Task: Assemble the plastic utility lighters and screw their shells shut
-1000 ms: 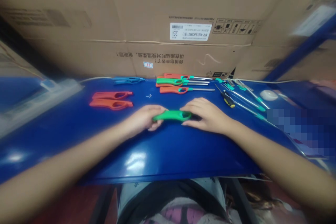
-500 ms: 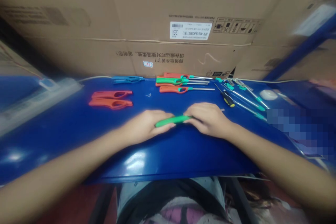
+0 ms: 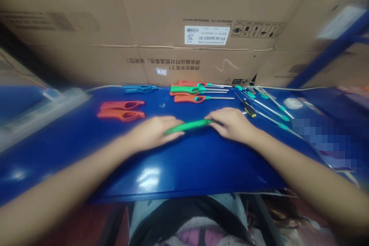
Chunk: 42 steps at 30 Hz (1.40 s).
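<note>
Left hand and right hand meet at one long, slim green plastic handle, which bridges the gap between them over the glossy blue tabletop, its narrow edge in view and its right end the higher in view. For working on it well, I would judge that the left grip should stay firm and level while the right fingertips do the fine pressing, both ends kept in line so the slender body does not twist. As for the hands, the left is nearly closed, thumb below and fingers above, pinching the handle's left end; the right is curled, thumb and fingertips drawn together on the other end, and whether they also pinch a smaller part is too blurred to tell. Just beyond the left hand, to its left, lie two red-orange plastic handles with loop openings; farther off are flat blue plastic handles. Past the gap between the hands sit orange and green lighters with thin metal tubes. Near the right hand, on its far side, rests a black-and-yellow screwdriver, with slim metal rods with teal ends to its right.
</note>
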Available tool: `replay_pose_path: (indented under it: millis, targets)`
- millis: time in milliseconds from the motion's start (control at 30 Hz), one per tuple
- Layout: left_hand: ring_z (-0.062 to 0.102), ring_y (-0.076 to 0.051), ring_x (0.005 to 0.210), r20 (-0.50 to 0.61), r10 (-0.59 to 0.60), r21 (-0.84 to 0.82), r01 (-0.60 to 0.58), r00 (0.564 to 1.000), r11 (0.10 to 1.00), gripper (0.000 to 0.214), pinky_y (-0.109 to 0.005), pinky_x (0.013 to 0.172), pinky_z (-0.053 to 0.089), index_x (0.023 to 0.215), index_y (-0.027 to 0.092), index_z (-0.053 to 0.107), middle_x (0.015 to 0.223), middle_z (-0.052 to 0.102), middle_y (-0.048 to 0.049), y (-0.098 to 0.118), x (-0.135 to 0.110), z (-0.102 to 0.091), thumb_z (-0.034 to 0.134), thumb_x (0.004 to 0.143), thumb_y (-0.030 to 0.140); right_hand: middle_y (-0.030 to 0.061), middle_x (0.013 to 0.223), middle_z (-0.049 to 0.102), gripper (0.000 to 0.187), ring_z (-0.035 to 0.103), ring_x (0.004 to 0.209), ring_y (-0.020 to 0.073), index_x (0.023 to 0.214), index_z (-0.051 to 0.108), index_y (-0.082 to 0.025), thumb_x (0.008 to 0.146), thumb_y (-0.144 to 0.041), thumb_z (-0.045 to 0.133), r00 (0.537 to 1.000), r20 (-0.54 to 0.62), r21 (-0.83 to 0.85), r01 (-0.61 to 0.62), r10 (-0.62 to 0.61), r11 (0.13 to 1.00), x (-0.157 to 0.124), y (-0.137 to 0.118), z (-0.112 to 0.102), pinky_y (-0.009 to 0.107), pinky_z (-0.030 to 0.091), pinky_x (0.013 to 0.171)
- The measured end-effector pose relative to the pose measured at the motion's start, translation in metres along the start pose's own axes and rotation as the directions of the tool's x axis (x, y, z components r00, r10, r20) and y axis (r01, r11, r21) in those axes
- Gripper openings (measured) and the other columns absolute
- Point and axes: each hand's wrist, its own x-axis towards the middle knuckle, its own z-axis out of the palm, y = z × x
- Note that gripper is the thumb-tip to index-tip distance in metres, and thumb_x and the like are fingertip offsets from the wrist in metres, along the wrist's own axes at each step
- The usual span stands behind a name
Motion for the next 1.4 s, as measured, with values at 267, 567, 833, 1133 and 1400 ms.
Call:
replay_pose_path:
  millis: [267, 567, 833, 1133, 1400]
  targets:
    - [0.068, -0.023, 0.097, -0.131, -0.024, 0.055, 0.032, 0.991, 0.998, 0.036, -0.036, 0.09, 0.054, 0.128, 0.015, 0.064, 0.11, 0.071, -0.0128, 0.0, 0.001, 0.002, 0.049, 0.102, 0.033, 0.0091, 0.105, 0.076, 0.021, 0.065, 0.103, 0.0288, 0.109, 0.072, -0.021, 0.095, -0.034, 0.063, 0.994, -0.107, -0.106, -0.033, 0.022, 0.994, 0.006, 0.001, -0.013, 0.046, 0.043, 0.094]
    - [0.067, -0.023, 0.095, -0.212, -0.042, 0.094, 0.063, 0.976, 0.994, 0.035, -0.038, 0.094, 0.053, 0.122, 0.013, 0.067, 0.105, 0.072, -0.0117, -0.017, 0.0, -0.001, 0.05, 0.1, 0.034, 0.0067, 0.097, 0.076, 0.008, 0.063, 0.098, 0.0302, 0.092, 0.071, -0.024, 0.092, -0.028, 0.064, 0.99, -0.058, -0.203, -0.14, 0.131, 0.969, -0.003, 0.037, -0.03, 0.059, 0.032, 0.105]
    - [0.067, -0.021, 0.089, -0.156, -0.018, 0.007, 0.02, 0.988, 1.0, 0.032, -0.031, 0.084, 0.053, 0.121, 0.015, 0.068, 0.101, 0.072, -0.0107, -0.003, 0.001, 0.003, 0.053, 0.1, 0.033, 0.0076, 0.095, 0.073, 0.017, 0.063, 0.094, 0.0231, 0.1, 0.069, -0.019, 0.099, -0.031, 0.058, 0.997, -0.003, -0.049, 0.071, -0.071, 0.996, 0.004, 0.01, -0.02, 0.044, 0.039, 0.099]
    - [0.051, -0.011, 0.057, 0.016, -0.303, -0.377, 0.287, 0.953, 0.881, 0.038, -0.022, 0.055, 0.039, 0.087, 0.014, 0.075, 0.067, 0.063, 0.001, 0.005, -0.001, 0.014, 0.062, 0.092, 0.05, 0.011, 0.087, 0.068, 0.02, 0.056, 0.086, 0.0247, 0.097, 0.065, -0.015, 0.101, -0.023, 0.048, 0.977, -0.042, -0.095, 0.205, -0.21, 0.974, 0.005, -0.008, 0.0, 0.04, 0.043, 0.085]
    - [0.066, -0.018, 0.078, -0.158, -0.057, -0.156, 0.032, 0.986, 0.987, 0.028, -0.028, 0.077, 0.051, 0.102, 0.015, 0.074, 0.09, 0.074, -0.0076, 0.011, -0.004, 0.014, 0.057, 0.098, 0.037, 0.0113, 0.082, 0.065, 0.021, 0.054, 0.081, 0.0243, 0.102, 0.065, -0.014, 0.099, -0.019, 0.045, 0.975, -0.087, -0.047, 0.202, -0.205, 0.978, 0.002, -0.01, -0.001, 0.04, 0.045, 0.078]
